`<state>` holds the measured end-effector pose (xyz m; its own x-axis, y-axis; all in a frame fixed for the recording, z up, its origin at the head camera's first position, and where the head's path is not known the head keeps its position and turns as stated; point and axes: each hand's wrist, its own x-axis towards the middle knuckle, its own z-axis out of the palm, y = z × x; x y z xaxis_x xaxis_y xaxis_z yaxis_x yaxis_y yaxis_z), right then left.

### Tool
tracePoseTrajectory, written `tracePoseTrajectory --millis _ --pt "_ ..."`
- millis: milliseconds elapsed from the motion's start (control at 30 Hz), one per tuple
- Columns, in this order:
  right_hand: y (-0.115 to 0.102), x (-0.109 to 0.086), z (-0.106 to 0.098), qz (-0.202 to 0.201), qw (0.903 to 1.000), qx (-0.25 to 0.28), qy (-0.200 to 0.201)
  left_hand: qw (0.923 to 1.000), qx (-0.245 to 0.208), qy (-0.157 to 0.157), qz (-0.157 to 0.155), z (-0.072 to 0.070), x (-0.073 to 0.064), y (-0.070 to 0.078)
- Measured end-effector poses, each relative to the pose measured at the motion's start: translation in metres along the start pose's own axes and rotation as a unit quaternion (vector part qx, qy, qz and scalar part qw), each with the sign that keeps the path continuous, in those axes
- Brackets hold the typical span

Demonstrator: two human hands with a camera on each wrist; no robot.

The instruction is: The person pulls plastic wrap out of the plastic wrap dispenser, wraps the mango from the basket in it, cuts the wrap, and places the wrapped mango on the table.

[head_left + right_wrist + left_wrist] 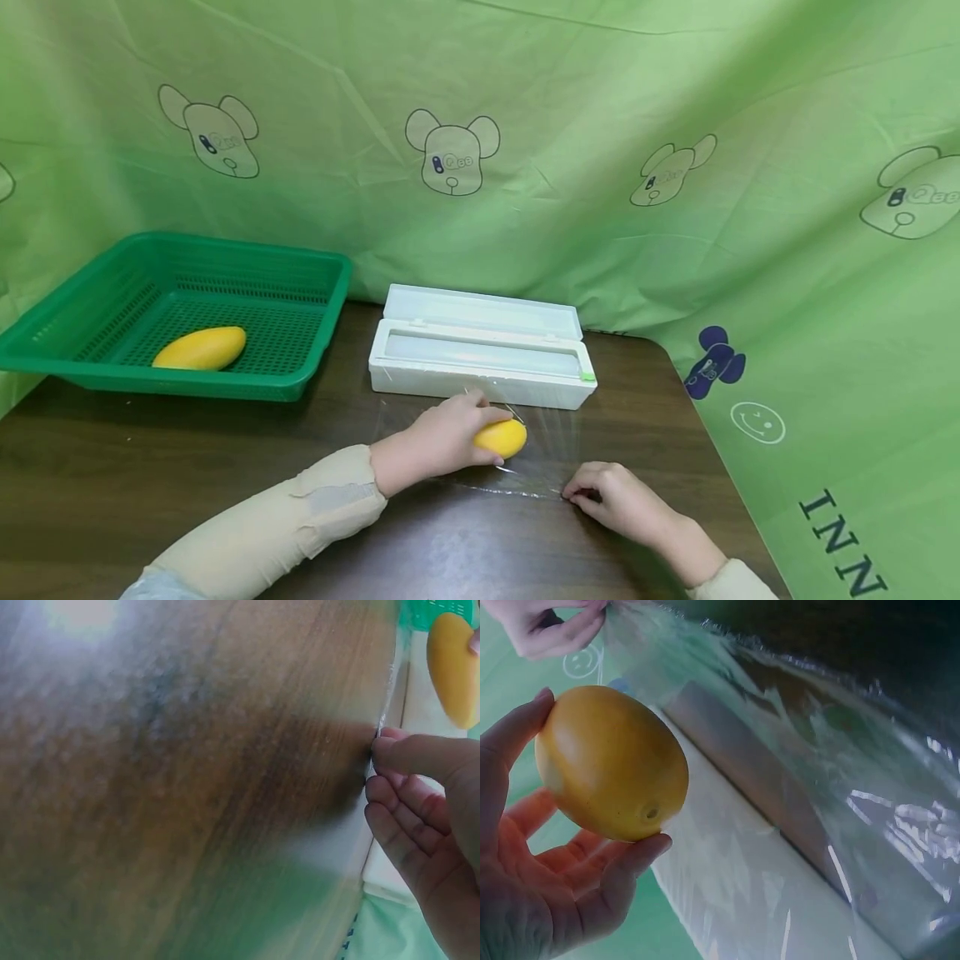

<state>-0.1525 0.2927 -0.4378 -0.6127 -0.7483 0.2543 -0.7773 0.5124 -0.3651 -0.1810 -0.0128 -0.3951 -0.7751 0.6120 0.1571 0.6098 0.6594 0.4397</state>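
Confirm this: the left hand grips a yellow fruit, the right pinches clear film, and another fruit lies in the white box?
Not quite: the other fruit lies in the green basket, as the head view shows; the rest stands.

Relative to the left hand [448,437], the film box [427,381] lies beyond; the basket [187,383], containing one fruit [201,348], lies left; the right hand [621,500], right.
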Motion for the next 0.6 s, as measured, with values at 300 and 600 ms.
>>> tracePoseTrajectory --millis 300,600 --pt "-0.003 -0.001 0.003 -0.004 0.9997 -0.019 0.014 0.9997 0.002 -0.004 -0.023 0.014 0.005 0.0" --pt "-0.011 0.003 0.001 0.024 0.9981 -0.056 0.0 0.9997 0.006 -0.009 -0.024 0.018 0.007 0.002"
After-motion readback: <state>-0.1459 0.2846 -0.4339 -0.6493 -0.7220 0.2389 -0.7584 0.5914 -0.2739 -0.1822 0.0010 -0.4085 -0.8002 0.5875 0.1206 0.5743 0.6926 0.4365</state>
